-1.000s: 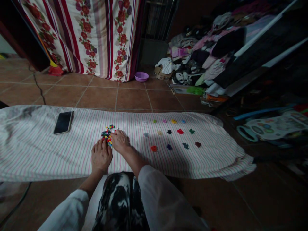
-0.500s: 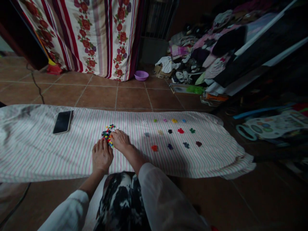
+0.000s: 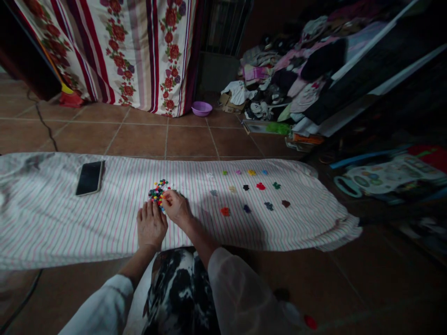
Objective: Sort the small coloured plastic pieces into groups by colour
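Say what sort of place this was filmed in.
Probably a room in a home: a floral striped curtain hangs over a tiled floor, a heap of clothes lies beyond the cloth-covered surface, and a purple basin sits near the curtain.

The striped cover (image 3: 115,223) is matt, creased cloth. Near its far edge, the phone (image 3: 89,178) looks smooth and glossy. The small pieces (image 3: 156,192) look plastic.

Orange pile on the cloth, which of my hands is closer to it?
Your right hand. It's at the mixed pile, left of the orange pile; your left hand lies farther left, fingertips at the mixed pile's near edge.
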The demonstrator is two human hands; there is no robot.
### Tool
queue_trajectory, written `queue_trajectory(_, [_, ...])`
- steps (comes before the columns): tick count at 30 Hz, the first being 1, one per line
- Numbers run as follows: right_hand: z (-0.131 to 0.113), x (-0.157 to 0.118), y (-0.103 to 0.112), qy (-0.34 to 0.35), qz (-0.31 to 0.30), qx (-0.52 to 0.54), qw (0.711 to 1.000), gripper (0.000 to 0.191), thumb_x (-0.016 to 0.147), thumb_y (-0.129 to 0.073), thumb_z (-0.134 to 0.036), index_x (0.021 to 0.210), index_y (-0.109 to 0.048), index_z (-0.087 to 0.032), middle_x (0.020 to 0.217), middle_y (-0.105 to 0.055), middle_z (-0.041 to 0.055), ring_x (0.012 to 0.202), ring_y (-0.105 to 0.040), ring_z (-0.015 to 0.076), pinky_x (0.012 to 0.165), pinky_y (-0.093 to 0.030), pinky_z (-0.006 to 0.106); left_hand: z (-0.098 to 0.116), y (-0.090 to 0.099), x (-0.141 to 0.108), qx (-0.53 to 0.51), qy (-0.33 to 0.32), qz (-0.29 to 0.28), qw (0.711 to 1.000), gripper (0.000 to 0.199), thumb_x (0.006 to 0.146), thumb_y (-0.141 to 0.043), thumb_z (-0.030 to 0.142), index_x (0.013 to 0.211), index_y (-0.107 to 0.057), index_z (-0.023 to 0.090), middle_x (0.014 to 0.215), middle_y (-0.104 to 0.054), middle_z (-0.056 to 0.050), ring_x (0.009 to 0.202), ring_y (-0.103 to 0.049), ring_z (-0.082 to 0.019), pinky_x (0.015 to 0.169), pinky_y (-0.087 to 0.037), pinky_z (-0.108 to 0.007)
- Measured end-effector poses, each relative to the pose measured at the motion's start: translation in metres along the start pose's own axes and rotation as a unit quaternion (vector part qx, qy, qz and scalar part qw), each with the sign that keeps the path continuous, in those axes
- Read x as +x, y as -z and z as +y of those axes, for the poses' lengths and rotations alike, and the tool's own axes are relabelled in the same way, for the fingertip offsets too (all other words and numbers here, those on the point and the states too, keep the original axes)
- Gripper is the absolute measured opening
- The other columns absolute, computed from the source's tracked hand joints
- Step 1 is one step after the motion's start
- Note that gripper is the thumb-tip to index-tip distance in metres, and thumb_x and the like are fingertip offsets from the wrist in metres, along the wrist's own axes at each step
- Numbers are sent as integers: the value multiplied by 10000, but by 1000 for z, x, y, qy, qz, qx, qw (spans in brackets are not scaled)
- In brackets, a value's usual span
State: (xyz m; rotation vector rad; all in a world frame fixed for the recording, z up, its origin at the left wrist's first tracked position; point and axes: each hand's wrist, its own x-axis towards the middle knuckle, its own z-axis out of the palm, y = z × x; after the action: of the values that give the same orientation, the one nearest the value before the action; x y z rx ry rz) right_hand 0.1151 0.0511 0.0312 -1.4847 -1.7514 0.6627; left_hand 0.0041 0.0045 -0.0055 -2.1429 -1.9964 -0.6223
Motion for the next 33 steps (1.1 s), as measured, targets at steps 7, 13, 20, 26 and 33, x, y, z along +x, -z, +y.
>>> queue_trajectory(7, [8,-7,3,-41,70,38,996,103,848,-569,-233,944,-605,-242,867,-709,-14,806,-674,130,749,-514,230,0,-1,0,6,-3,14,1000,480,896,-372,274,1259,-539,8,1321,-561,-246,1282,-482,-344,1067,-345,-503])
queue_trajectory(13, [7,-11,8,-30,61,31,997,127,842,-557,-214,952,-615,-238,881,-704,-7,790,-661,132,751,-510,236,1,0,0,11,8,9,1000,483,890,-376,271,1267,-537,15,1320,-560,-242,1277,-479,-339,1068,-343,-497])
queue_trajectory(20, [19,-15,23,-27,47,34,998,134,841,-565,-225,957,-630,-241,899,-706,-3,817,-664,134,761,-520,233,-1,-3,1,-24,18,37,999,479,874,-400,276,1287,-512,63,1304,-570,-214,1252,-496,-313,1045,-361,-469])
queue_trajectory(26, [32,-18,45,-85,43,98,991,126,877,-540,-260,955,-638,-249,878,-731,-9,817,-692,132,756,-542,237,-2,-3,0,-18,15,38,999,497,869,-405,283,1289,-504,37,1277,-584,-224,1242,-506,-318,1041,-368,-462])
queue_trajectory(33, [59,-23,66,-140,64,219,963,140,851,-531,-283,937,-622,-221,819,-719,-7,709,-705,130,628,-569,225,-1,0,1,-10,19,33,999,494,869,-396,289,1275,-524,38,1273,-592,-219,1237,-512,-323,1037,-375,-461])
